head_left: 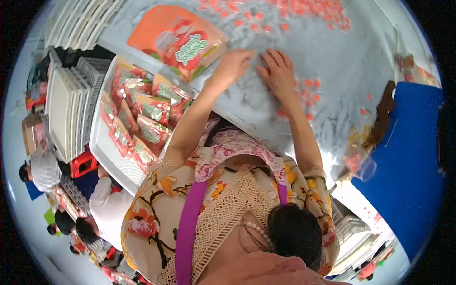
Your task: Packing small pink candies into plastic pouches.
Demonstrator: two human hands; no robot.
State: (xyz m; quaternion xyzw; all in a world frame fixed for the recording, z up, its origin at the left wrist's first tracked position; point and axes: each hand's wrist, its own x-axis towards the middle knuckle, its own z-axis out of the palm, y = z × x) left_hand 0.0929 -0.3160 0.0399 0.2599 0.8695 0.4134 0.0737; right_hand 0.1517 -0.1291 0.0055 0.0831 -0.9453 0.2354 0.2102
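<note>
My left hand (232, 65) is low over the grey tabletop (251, 102), just beside the right edge of a large orange and red pouch (178, 42) with a picture panel. Its fingers reach toward the right and hold nothing I can see. My right hand (278, 73) rests on the tabletop a little to the right, fingers spread and pointing away from me. Small red-orange pieces (309, 90) lie scattered beside my right wrist. More such pieces (313, 12) form a dense patch at the far side of the table.
A white tray (107, 142) with several filled red pouches (152, 107) stands left of my left forearm. Stacked white crates (66, 114) are farther left. At right are a clear plastic cup (365, 165), a brown item (384, 111) and a blue surface (408, 142). Other people work at left.
</note>
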